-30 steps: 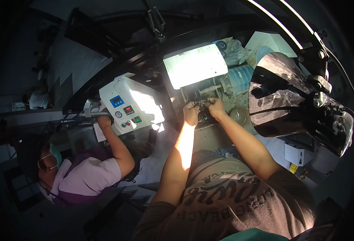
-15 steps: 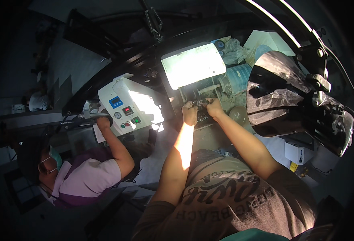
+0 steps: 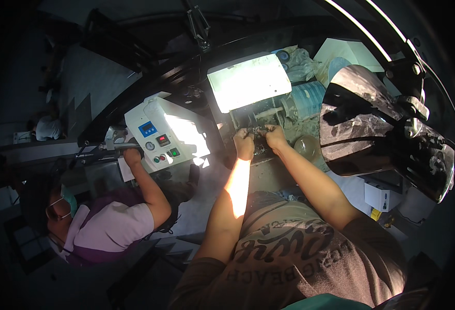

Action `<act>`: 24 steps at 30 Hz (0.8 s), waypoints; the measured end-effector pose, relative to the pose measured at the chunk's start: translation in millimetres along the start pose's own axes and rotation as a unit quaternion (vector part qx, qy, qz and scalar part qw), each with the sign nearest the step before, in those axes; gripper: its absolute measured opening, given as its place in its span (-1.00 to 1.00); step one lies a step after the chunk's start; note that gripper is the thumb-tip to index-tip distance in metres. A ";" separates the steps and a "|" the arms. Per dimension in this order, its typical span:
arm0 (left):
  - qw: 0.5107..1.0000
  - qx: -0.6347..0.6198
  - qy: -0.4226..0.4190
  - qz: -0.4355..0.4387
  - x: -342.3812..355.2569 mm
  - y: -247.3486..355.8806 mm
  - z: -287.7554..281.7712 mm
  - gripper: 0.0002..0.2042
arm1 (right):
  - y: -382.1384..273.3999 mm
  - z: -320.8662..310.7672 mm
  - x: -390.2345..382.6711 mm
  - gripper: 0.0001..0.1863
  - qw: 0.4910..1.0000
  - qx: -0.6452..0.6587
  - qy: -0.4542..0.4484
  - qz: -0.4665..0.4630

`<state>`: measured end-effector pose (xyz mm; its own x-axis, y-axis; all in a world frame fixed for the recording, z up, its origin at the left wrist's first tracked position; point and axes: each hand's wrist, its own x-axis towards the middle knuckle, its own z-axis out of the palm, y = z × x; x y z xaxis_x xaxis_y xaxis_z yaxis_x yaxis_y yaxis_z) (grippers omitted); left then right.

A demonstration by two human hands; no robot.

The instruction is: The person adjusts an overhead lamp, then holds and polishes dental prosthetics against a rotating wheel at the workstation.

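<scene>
1. A brown short-sleeved T-shirt with dark print covers the wearer's torso, bare forearms reaching forward from it.
2. A co-worker in a lilac-and-purple top and pale green mask sits to the left, one hand raised beside a white box-shaped machine.
3. A dark curved hood smeared with pale dust hangs at the right on a jointed arm.
4. That white box-shaped machine carries a blue panel, a red-lit display and round buttons.
5. A brightly lit white rectangular cover stands just beyond the wearer's hands.
6. A clear bluish ribbed plastic container lies right of the cover.
7. A round translucent bowl sits near the right wrist.
8. The left hand has its fingers curled into a narrow pinch; I cannot tell what they grip.
9. The right hand is likewise bent inward; its hold is too small to tell.
10. A small dark indistinct piece shows between both hands' fingertips.
</scene>
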<state>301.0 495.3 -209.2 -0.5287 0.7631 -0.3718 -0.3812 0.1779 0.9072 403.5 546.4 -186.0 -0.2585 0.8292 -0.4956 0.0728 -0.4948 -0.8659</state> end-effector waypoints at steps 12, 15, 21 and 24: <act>0.993 0.025 0.011 -0.113 17.1 19.2 6.3 -0.90 | 15.2 -6.7 32.2 -0.83 0.998 -0.001 0.041 0.046; 0.997 0.030 -0.014 -0.072 11.4 5.7 -10.7 -0.88 | 12.0 1.4 18.6 -0.85 0.999 0.013 0.003 0.038; 0.999 -0.041 -0.024 0.004 3.0 -5.7 -9.3 -0.86 | 9.9 -1.9 7.3 -0.88 0.999 0.028 -0.022 0.001; 0.999 -0.030 -0.007 -0.035 8.8 -3.5 1.3 -0.87 | 7.3 -5.7 16.1 -0.88 1.000 0.015 -0.008 0.022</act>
<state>298.7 502.3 -215.3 -0.4883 0.7586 -0.4314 -0.4625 0.1943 0.8651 405.4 557.6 -200.7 -0.2710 0.8020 -0.5324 0.0553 -0.5392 -0.8404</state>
